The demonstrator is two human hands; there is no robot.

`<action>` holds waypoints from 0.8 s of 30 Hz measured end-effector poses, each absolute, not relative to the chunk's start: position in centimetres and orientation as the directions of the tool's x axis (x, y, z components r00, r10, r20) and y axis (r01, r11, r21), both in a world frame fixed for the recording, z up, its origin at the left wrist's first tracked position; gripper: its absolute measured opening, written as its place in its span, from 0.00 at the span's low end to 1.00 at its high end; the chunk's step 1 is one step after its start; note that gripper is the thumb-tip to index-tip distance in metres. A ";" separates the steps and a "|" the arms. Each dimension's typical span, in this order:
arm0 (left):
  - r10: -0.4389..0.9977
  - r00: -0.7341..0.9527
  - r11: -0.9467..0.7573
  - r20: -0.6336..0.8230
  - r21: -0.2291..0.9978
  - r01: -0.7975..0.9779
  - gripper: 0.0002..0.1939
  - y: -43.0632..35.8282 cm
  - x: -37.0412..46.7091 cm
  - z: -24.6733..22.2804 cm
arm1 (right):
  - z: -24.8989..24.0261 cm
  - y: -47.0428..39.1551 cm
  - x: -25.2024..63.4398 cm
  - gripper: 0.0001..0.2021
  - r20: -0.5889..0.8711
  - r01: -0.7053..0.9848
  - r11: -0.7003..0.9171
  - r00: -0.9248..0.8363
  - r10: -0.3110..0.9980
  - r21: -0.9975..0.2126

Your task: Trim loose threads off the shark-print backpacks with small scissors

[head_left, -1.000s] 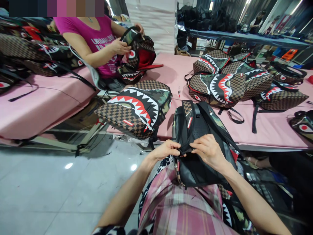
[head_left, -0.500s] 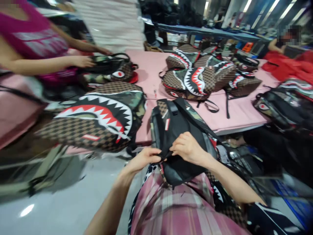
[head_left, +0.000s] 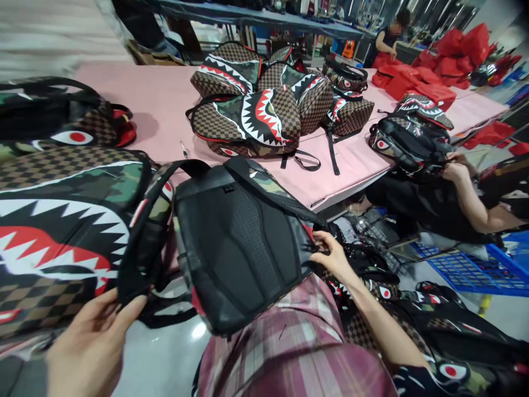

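Note:
A black padded-back backpack [head_left: 243, 242] leans across my lap and the table edge, its back panel facing up. My left hand [head_left: 93, 339] is closed on one shoulder strap [head_left: 136, 259], pulled out to the left of the bag. At the bag's right side my right hand [head_left: 334, 258] grips the edge near the lower end of the other strap [head_left: 276, 190]; its fingertips are partly hidden. Close beyond my left hand lies a checkered backpack [head_left: 53, 220] with a shark-mouth print.
Several shark-print backpacks [head_left: 268, 118] are heaped on the pink table [head_left: 161, 94]. Red bags [head_left: 417, 82] lie farther back. On the right, a co-worker's hand [head_left: 457, 171] touches another backpack [head_left: 409, 138], above a blue crate [head_left: 467, 270]. More backpacks [head_left: 446, 336] lie low beside me.
My hands were close together over the strap on the backpack. The left has drawn one strap out leftward, and the right has moved to the bag's right edge. The view has turned right.

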State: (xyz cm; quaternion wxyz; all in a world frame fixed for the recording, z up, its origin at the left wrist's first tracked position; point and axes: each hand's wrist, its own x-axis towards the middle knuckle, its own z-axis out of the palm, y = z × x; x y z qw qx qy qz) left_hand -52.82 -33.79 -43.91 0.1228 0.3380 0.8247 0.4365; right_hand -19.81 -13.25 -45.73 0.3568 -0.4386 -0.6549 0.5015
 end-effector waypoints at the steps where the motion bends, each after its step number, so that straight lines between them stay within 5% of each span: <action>1: 0.648 -0.761 0.435 0.010 0.816 0.382 0.25 -33.6 -52.9 -45.0 | -46.8 -12.6 -18.5 0.21 -0.034 0.220 0.019 -0.232 0.972 -0.975; 5: 0.405 -0.847 0.659 -0.344 0.752 0.009 0.31 -34.0 -52.2 -49.5 | -49.9 -11.7 -15.9 0.13 -0.122 0.198 -0.120 0.002 0.993 -0.973; 7: 0.265 -0.899 0.715 -0.348 0.697 -0.059 0.33 -35.6 -51.3 -50.7 | -50.5 -12.5 -15.9 0.13 -0.138 0.196 -0.129 -0.037 0.990 -0.972; 9: 0.238 -0.957 0.730 -0.168 0.681 0.062 0.35 -37.4 -49.7 -50.9 | -50.9 -13.6 -16.4 0.12 -0.170 0.193 -0.148 -0.103 0.980 -0.970; 11: 0.378 -0.911 0.678 0.164 0.621 0.393 0.34 -38.4 -47.5 -50.2 | -51.3 -14.3 -17.2 0.12 -0.188 0.181 -0.161 -0.145 0.971 -0.970; 14: 0.756 -0.481 0.355 0.445 0.339 0.871 0.32 -37.5 -43.8 -49.4 | -51.8 -14.2 -18.5 0.11 -0.167 0.147 -0.148 -0.133 0.977 -0.978; 18: 0.931 -0.085 0.038 0.356 0.139 0.990 0.33 -34.1 -41.2 -49.6 | -52.0 -12.8 -19.1 0.12 -0.162 0.119 -0.148 -0.120 0.979 -0.982; 24: 0.967 -0.105 0.090 0.231 0.077 0.993 0.28 -31.5 -41.3 -47.9 | -51.4 -13.2 -17.5 0.13 -0.170 0.102 -0.164 -0.056 0.984 -0.981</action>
